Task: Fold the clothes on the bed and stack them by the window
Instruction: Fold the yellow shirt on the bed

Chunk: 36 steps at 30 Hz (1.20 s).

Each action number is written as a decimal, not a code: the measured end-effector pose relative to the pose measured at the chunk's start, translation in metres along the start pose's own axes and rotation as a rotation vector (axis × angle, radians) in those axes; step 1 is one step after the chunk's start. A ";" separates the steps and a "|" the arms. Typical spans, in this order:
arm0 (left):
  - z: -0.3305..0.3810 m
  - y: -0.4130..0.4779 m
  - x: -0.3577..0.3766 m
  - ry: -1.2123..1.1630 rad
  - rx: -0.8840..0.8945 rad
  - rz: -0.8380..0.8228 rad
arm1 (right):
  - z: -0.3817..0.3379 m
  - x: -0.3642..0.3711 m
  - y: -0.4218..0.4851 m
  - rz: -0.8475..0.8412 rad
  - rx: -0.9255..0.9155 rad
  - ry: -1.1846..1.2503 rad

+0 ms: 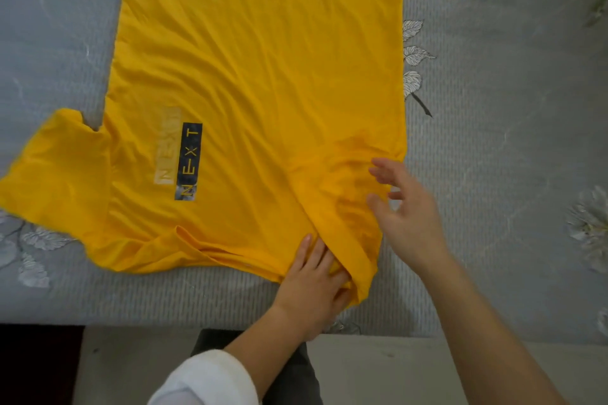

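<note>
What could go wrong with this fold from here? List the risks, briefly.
1. The folded-in sleeve of the yellow T-shirt lies rumpled, and the open right hand seems to be off it, so creases may get folded in.
2. Only the left hand presses the shirt down, close to the bed edge. A tug could drag that corner off.
3. The other sleeve is spread out and the neckline is bunched, so the fold may end lopsided.

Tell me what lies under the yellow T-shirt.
The grey flowered bedsheet shows around the yellow T-shirt. The left hand tucks fingers under its folded sleeve. Anything else beneath is covered.
</note>
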<state>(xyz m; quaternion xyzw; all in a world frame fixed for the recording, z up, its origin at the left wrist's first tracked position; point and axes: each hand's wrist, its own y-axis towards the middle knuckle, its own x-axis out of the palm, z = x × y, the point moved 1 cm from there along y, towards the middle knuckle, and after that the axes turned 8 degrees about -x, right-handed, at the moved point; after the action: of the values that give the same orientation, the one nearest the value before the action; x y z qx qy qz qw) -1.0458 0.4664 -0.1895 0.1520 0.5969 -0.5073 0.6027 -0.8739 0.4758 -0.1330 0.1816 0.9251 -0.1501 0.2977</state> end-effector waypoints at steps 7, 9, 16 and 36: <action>0.009 -0.002 0.010 -0.014 0.025 -0.033 | 0.048 0.041 -0.007 -0.330 -0.025 -0.612; 0.004 -0.006 0.006 -0.058 0.038 -0.001 | 0.047 0.042 -0.008 -0.298 -0.015 -0.634; -0.099 -0.073 -0.020 -0.487 -0.458 0.377 | -0.028 0.091 -0.042 -0.080 -0.118 -0.498; -0.283 -0.150 -0.028 -1.521 -1.421 0.737 | -0.117 0.214 -0.026 -0.397 -0.412 -0.436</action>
<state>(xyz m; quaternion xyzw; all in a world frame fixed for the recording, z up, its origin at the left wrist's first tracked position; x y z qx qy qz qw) -1.3179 0.6358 -0.1696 -0.4120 0.1440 0.2009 0.8770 -1.1050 0.5511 -0.1671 -0.1017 0.8680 -0.0507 0.4834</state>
